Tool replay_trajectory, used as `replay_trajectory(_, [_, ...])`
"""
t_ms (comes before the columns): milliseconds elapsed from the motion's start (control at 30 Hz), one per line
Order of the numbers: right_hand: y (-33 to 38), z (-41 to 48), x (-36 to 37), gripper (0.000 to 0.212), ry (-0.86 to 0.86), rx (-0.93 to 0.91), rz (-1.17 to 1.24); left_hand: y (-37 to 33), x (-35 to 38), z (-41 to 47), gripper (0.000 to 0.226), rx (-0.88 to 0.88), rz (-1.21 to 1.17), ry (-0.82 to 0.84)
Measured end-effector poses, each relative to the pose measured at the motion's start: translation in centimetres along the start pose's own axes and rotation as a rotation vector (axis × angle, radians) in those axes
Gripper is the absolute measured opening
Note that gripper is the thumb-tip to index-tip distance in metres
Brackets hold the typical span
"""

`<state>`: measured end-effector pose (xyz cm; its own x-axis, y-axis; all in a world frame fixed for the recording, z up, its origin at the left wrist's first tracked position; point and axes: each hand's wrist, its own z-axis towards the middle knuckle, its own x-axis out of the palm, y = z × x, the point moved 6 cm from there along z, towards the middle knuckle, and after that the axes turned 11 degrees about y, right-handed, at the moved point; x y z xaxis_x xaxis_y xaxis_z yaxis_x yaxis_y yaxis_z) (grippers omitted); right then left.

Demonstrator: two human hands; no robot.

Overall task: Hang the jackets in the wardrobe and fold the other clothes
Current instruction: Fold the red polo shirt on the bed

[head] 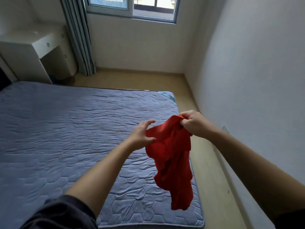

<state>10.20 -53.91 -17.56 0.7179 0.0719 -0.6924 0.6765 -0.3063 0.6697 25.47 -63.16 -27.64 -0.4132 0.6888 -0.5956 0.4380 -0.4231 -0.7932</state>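
my right hand [193, 123] bunches red garment [173, 156] top edge; my left hand [142, 135] half-open, just touching cloth | soft, light, limp; likely best taken at opposite top corner

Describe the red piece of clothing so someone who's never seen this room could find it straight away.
Look at the wide blue quilted bed, then its near right corner. Above it, a red garment hangs crumpled in the grip of the right hand. It is the only red thing in view.
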Motion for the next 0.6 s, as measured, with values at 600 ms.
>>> replay_trajectory(600, [-5.7, 0.5, 1.2, 0.023, -0.003, 0.219, -0.327, 3.5, -6.1, -3.7, 0.025, -0.462, 0.154, -0.258])
